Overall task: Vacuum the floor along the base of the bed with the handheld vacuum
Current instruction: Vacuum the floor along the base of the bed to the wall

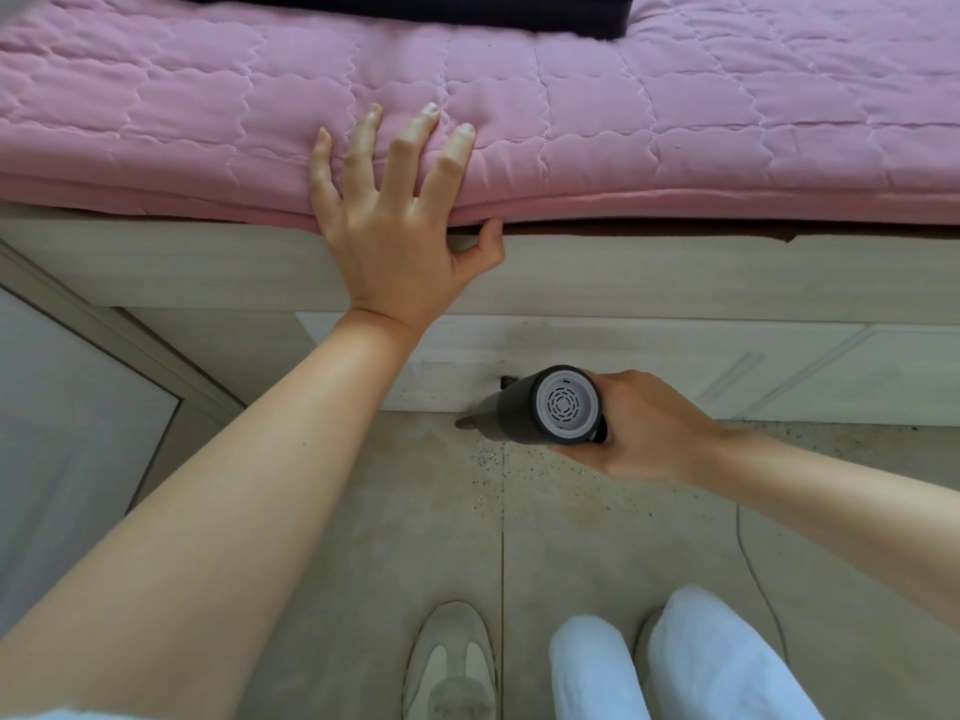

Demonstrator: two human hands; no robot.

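Observation:
My right hand grips the dark handheld vacuum low over the floor. The vacuum's pale round rear vent faces me and its nozzle tip touches the tiled floor right at the white bed base. Dark grit lies scattered on the tile just below the nozzle and along the base to the right. My left hand rests spread on the edge of the pink quilted bed cover, fingers straight, thumb tucked under the cover's edge.
A black item lies at the far edge of the bed. A thin white cord trails over the floor at the right. My shoe and white trouser leg are at the bottom. A pale panel stands at the left.

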